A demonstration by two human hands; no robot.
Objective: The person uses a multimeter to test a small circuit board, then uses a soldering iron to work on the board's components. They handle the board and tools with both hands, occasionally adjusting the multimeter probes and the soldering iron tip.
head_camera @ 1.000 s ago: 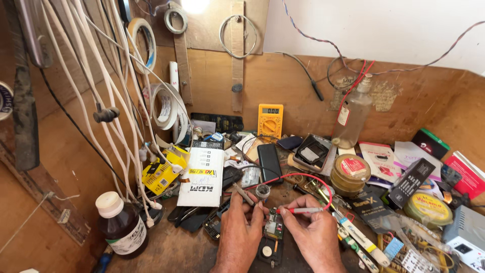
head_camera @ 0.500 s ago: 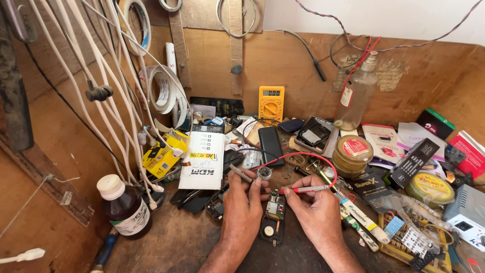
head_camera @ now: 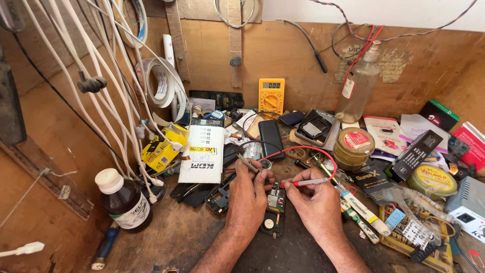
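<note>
Two hands worked over a small circuit board [head_camera: 276, 198] lying on the cluttered wooden bench [head_camera: 187, 237]. Left hand [head_camera: 248, 194] pinched a black probe [head_camera: 248, 163] while steadying the board; right hand [head_camera: 317, 202] pinched a red probe [head_camera: 309, 182], its tip at the board, apparently for testing with the yellow meter [head_camera: 271, 96] behind

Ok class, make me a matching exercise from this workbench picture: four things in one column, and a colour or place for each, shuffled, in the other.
Things:
1. multimeter
2. dark bottle
3. circuit board
4. red-tipped probe

Descriptions:
A. held in the right hand
B. yellow, against the back wall
C. white cap, at the left
D. between the two hands, with the left hand beside it

Pairs: 1-B, 2-C, 3-D, 4-A
</note>
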